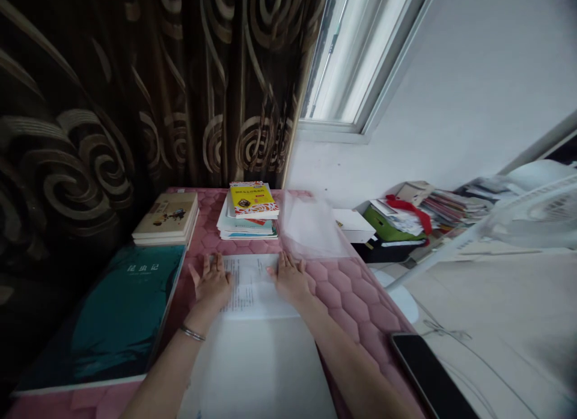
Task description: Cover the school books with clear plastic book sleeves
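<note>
Two hands lay flat on a printed sheet (250, 287), the left hand (211, 282) over its left edge and the right hand (288, 279) over its right edge. Both were open, with fingers spread and nothing gripped. Palms down and set apart like that, they looked placed to keep the sheet flat and steady. The sheet lay on the desk's pink quilted mat (349, 296), its near edge over a larger white sheet (256, 365). A metal bangle (193, 333) circled the left wrist. Left of that hand lay a teal book (103, 311), with a low book stack (166, 217) beyond it, both seemingly kept along the curtain (90, 106) to leave the middle free. Straight ahead sat a taller stack topped by a yellow book (252, 201). Near the right hand lay a clear plastic sleeve (309, 223), while a black phone (428, 377) rested further right, beside the mat and out of the way.
</note>
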`<state>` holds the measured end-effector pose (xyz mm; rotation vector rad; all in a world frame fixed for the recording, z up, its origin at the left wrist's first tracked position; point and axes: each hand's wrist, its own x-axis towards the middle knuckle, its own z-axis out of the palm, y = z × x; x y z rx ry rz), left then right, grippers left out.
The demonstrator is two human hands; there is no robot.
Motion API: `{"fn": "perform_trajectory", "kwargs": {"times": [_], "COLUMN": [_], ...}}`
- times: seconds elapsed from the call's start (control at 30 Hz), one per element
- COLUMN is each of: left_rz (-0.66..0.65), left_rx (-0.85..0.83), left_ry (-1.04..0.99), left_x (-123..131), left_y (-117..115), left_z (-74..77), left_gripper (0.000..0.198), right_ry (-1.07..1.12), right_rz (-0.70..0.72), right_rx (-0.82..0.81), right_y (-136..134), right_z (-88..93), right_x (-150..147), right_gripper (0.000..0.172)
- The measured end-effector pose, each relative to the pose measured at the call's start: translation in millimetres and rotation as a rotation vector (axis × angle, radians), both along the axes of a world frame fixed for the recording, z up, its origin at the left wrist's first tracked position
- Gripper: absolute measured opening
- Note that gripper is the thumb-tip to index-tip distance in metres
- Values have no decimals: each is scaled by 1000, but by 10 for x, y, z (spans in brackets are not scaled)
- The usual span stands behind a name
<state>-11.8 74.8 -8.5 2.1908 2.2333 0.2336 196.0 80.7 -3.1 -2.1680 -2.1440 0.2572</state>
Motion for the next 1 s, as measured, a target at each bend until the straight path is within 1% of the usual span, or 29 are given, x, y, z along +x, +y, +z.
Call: {"fn": "perform_trajectory", "kwargs": {"times": [0.1,0.2,0.33,0.4,0.47,0.53,0.63,0.7,0.77,0.87,0.93,1.0], "left_rz": [25,48,110,105,76,42,48,62,69,79,77,68], "left_rx": [-9,-21,-58,-83,-90,-70,-49,-51,-49,-31,-14,-1], "left_ry": [6,2,0,36,80,103,113,112,109,99,80,59], "left_x": [-83,-108,-108,-95,-77,-61,-49,-44,-40,-39,-45,-51], "left_y": [-15,-8,-40,-131,-280,-452,-653,-715,-732,-729,-729,-731], "left_z": [2,18,108,160,186,176,120,86,69,68,73,74], "left_gripper": [60,61,62,62,59,55,53,53,53,52,50,48], "right_ry": [-3,-4,-20,-31,-44,-64,-128,-172,-171,-53,45,92], "right_rz": [-2,-2,14,15,11,13,5,-2,45,172,216,246], "right_rx": [-2,0,18,13,-10,-30,-34,-14,41,107,105,103], "right_y": [6,11,8,2,-1,4,30,48,59,69,99,171], "right_z": [-16,-40,-46,-35,-25,-21,-14,11,53,103,98,68], "right_x": [-19,-17,-15,-20,-27,-40,-105,-213,-395,-785,-1063,-1296], "right_gripper": [68,68,66,67,66,66,65,65,63,61,62,64]}}
